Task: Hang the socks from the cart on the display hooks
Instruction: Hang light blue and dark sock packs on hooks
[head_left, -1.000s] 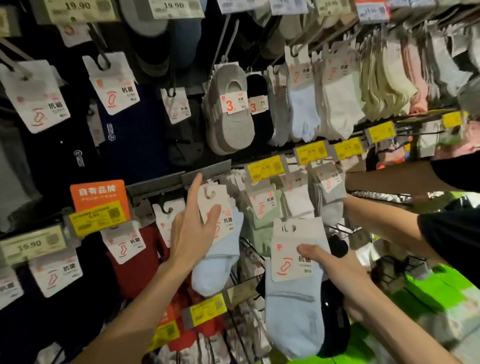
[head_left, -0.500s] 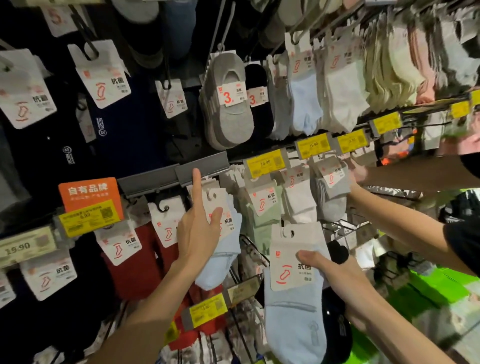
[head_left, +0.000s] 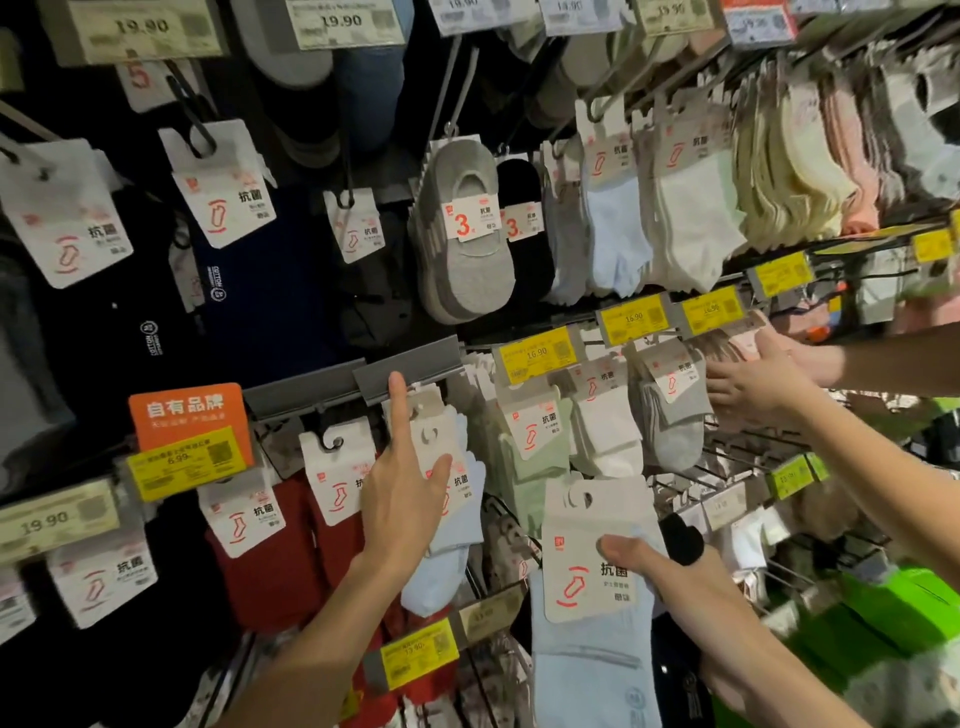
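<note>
Your right hand had its grip clamped on the blue socks at lower centre, thumb on the card. Your left hand, mid-frame, pinched a hung pack just up-left of them — index finger straight up.

White card, red mark, on pale blue socks — red socks, orange sign, yellow price tag.

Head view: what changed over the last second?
Little. The other person's hands drew back rightward from the grey socks. The left hand still holds the light blue socks under the rail, index finger up; the right hand keeps pinching the second light blue pack.
</note>
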